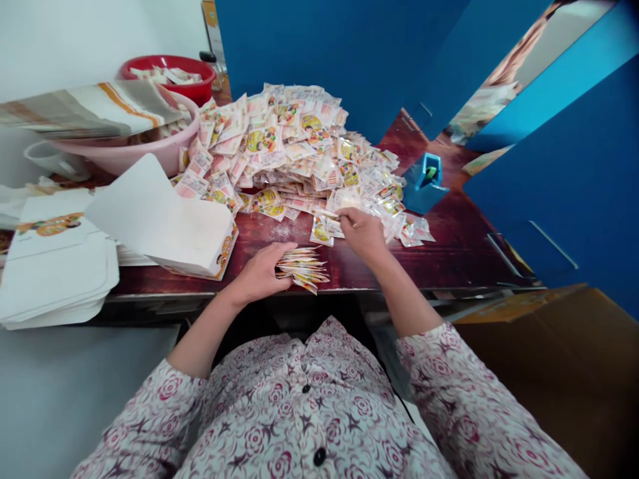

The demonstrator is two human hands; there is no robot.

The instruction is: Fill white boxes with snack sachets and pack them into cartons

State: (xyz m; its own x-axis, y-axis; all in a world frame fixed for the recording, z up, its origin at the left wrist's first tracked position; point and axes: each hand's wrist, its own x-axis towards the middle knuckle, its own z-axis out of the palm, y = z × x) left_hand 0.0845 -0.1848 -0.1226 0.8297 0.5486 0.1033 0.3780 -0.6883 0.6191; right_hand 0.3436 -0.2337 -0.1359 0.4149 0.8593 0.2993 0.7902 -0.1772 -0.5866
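Note:
A stack of small printed sachets (303, 267) is gripped by my left hand (263, 273) at the table's front edge, the sachets' edges fanning out to the right. My right hand (364, 233) is at the front of a large heap of sachets (299, 146), thumb and fingers pinched on a sachet (335, 211) at the heap's edge. Left of my left hand stands a white carton (190, 233) with its flap raised and a colourful printed side; its inside is hidden.
Flat white cartons (54, 266) lie stacked at the left. Behind them are a pink basin (184, 143) with a striped cloth (110, 110) over it and a red basin (202, 86). A blue tape dispenser (422, 189) stands right of the heap. A brown cardboard box (559, 359) sits low at the right.

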